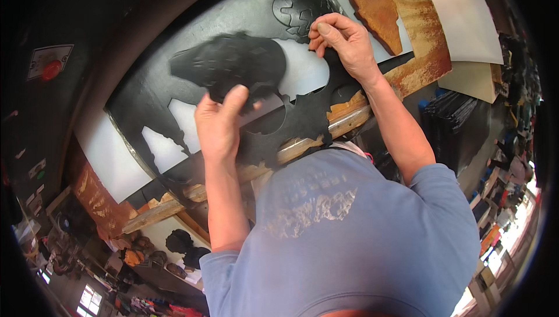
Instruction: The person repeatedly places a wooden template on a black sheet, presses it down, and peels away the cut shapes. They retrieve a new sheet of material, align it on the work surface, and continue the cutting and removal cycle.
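A dark cut-out piece (233, 63), flat with an uneven outline, is smeared by motion above the work surface. At its lower edge my left hand (220, 124) grips it between thumb and fingers. My right hand (346, 43) is closed, with thumb and fingertips together, by a round black patterned piece (294, 11). Whether anything thin lies in that pinch cannot be made out. Under both hands spreads a black leather-like sheet (291, 122) with curved openings, through which a white board (116, 165) shows.
A brown shaped piece (377, 17) lies at the far right of the white board. Worn brown edges and a rounded bar (291, 149) run along the near side. Dark stacked sheets (448, 107) and pale panels (466, 25) stand to the right. A dark machine surface (52, 101) rises at left.
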`<state>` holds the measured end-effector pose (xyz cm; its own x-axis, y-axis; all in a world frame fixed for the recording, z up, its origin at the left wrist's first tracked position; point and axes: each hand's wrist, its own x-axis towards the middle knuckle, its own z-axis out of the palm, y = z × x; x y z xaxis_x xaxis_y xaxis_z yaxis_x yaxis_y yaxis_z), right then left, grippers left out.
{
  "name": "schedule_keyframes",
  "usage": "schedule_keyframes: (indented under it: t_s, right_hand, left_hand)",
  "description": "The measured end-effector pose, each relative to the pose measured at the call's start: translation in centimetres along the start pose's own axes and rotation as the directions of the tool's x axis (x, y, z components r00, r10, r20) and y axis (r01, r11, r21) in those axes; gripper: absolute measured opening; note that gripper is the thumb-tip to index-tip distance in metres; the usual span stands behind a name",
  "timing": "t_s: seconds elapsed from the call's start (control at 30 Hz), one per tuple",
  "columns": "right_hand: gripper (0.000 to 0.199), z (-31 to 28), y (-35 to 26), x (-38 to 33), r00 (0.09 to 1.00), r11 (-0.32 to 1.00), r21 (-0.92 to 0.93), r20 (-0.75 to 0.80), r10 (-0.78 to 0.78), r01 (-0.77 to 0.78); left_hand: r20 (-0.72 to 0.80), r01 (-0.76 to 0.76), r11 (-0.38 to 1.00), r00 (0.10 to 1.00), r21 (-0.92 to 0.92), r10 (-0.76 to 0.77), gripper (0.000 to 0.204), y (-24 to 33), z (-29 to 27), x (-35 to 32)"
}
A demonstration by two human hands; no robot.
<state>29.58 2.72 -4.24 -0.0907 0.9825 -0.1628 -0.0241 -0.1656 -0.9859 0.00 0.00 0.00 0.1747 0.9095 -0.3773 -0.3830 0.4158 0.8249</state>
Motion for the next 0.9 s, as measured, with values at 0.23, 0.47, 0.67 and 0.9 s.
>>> schedule_keyframes:
  t_s: [0.23,0.47,0.67,0.9]
  right_hand:
    - [0.074,0.5,-8.5,-3.9,0.667,0.312,-0.590,0.675,-0.314,0.744]
    - [0.053,0.5,-6.8,-4.4,0.498,0.168,-0.501,0.654,-0.570,0.849]
    - [0.040,-1.4,-7.2,-3.0,0.656,0.185,-0.765,0.369,-0.658,0.617]
    - [0.057,-0.9,-4.0,1.1,0.877,0.235,-0.959,0.028,-0.480,0.159]
  left_hand:
    - [0.306,0.416,0.825,0.785,0.383,-0.538,0.025,2.1,2.2,-1.5]
    - [0.557,0.520,0.822,0.622,0.230,-0.549,0.030,1.0,3.0,0.6]
    - [0.265,0.429,0.862,0.894,-0.272,-0.361,0.047,0.1,3.9,2.0]
    - [0.051,0.321,0.849,0.942,-0.419,-0.331,0.042,-1.0,6.6,3.1]
